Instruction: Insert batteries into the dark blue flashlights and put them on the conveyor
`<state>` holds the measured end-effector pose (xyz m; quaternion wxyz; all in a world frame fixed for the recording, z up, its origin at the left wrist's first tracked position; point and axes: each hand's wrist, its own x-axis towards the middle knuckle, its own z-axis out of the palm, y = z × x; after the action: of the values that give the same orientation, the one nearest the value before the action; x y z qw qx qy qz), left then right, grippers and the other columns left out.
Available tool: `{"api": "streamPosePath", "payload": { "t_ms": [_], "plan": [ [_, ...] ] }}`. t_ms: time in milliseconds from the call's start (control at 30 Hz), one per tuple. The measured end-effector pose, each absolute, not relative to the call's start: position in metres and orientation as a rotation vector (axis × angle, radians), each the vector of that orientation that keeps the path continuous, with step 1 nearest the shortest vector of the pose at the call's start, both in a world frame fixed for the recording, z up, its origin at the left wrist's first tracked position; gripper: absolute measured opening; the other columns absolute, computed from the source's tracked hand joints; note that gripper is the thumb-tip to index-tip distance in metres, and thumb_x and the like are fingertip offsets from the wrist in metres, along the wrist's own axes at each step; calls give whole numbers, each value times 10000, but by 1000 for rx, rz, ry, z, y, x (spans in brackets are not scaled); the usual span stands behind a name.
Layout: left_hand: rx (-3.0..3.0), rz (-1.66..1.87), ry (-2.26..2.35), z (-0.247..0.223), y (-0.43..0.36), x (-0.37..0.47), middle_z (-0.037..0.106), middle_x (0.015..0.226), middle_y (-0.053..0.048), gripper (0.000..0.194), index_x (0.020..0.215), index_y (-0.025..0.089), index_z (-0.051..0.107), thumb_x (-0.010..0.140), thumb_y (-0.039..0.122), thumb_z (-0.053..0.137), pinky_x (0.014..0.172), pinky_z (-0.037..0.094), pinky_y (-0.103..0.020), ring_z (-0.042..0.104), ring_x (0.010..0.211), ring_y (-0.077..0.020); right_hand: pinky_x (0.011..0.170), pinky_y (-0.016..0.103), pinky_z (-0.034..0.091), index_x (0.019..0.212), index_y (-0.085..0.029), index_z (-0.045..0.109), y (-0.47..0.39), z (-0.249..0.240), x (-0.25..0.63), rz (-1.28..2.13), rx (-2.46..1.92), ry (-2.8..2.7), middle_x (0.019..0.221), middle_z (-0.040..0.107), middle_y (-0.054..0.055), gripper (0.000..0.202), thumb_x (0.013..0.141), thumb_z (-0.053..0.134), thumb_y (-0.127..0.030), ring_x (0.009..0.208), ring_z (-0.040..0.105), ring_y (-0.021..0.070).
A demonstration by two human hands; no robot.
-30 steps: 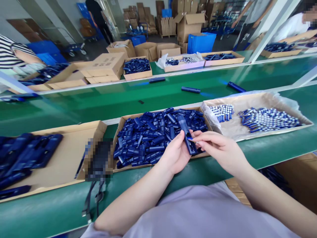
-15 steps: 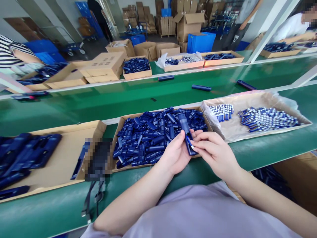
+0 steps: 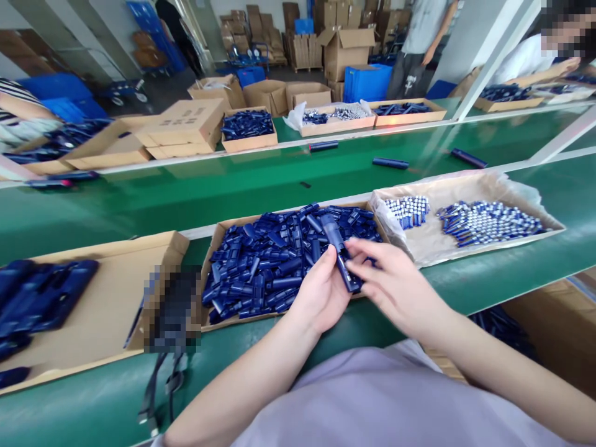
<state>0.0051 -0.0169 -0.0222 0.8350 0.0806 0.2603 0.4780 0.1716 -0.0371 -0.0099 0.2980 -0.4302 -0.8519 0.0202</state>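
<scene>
My left hand [image 3: 326,290] is wrapped round a dark blue, flashlight-like tube housing [image 3: 332,232], held tilted above a carton tray of dark blue plastic parts [image 3: 261,264]. A long opening in the housing faces up, with something small and silver inside its lower end. Close beside that end is my right hand [image 3: 388,276], its fingers apart and slightly blurred. No part shows between those fingers. Whether a fingertip touches the housing I cannot tell. To the right lies a lined carton tray [image 3: 428,248] with blue-and-silver, battery-like cylinders [image 3: 488,222].
At the left a carton tray [image 3: 107,292] carries larger dark blue pieces. A pixelated dark object and a black cable [image 3: 151,388] lie beside it. Beyond runs a green belt [image 3: 261,180] with several blue tubes. Co-workers stand across the line near more trays.
My right fingers have spread and drawn slightly off the blue-and-silver cylinder they pinched at the housing's opening. My left hand keeps its hold. The whole view has shifted a little.
</scene>
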Motion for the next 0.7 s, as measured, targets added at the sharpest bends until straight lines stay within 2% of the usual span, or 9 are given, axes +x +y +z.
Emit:
{"api": "streamPosePath", "payload": {
  "t_ms": [67,100,133,200,267,333,533,633,700],
  "plan": [
    [176,1037,540,-21,-16,4,685,1181,-150,289,1015,114,662,981,333,476,1049,474,-404,635,1161,-242,1034,393,448,1134,-183,682,-11,-13,205,54,-1499,-2062,1283,619,99,367,996,372,-323,1189,561,221],
    [176,1038,532,-21,-15,3,687,1180,-151,293,1008,114,660,982,341,476,1038,482,-401,637,1160,-242,976,372,468,1085,-171,686,5,-16,224,20,-1820,-1894,1175,665,108,347,983,386,-311,1109,599,223],
    [176,1028,525,-21,-15,2,685,1187,-152,304,1006,114,657,983,353,471,1029,489,-396,635,1164,-241,923,350,479,1124,-179,667,22,-20,244,60,-2174,-1760,1147,675,101,337,977,396,-317,1062,619,221],
    [181,992,520,-22,-15,1,675,1214,-151,321,1016,116,653,987,372,461,1009,502,-393,626,1179,-241,801,355,486,1000,-123,696,51,-31,277,145,-2418,-1689,962,705,146,259,895,530,-292,914,655,266],
    [199,956,521,-24,-15,1,663,1240,-150,326,1032,121,648,985,384,462,987,514,-401,618,1191,-248,746,342,470,908,-105,704,71,-43,297,215,-2510,-1716,862,701,155,216,848,583,-273,836,660,270],
    [216,938,526,-25,-15,1,660,1247,-148,322,1044,127,646,984,387,465,962,525,-401,620,1189,-252,756,330,461,903,-99,704,82,-54,304,240,-2547,-1762,871,700,157,221,858,564,-265,845,659,258],
    [220,929,564,-25,-15,2,668,1235,-137,315,1026,136,649,989,377,449,866,556,-361,647,1139,-242,900,369,462,1043,-82,671,88,-67,305,239,-2633,-1871,1028,688,156,270,912,535,-276,973,645,221],
    [224,921,579,-24,-16,2,675,1222,-134,317,1028,137,645,991,379,444,826,565,-341,660,1113,-237,911,382,469,1080,-74,660,91,-67,309,243,-2654,-1897,1086,674,169,322,938,508,-320,1018,638,224],
    [230,917,586,-23,-16,2,677,1217,-136,321,1026,134,641,992,381,439,808,569,-333,667,1098,-236,910,376,471,1090,-65,663,90,-68,311,259,-2662,-1918,1095,671,185,318,913,543,-301,1027,640,230]
  ]
}}
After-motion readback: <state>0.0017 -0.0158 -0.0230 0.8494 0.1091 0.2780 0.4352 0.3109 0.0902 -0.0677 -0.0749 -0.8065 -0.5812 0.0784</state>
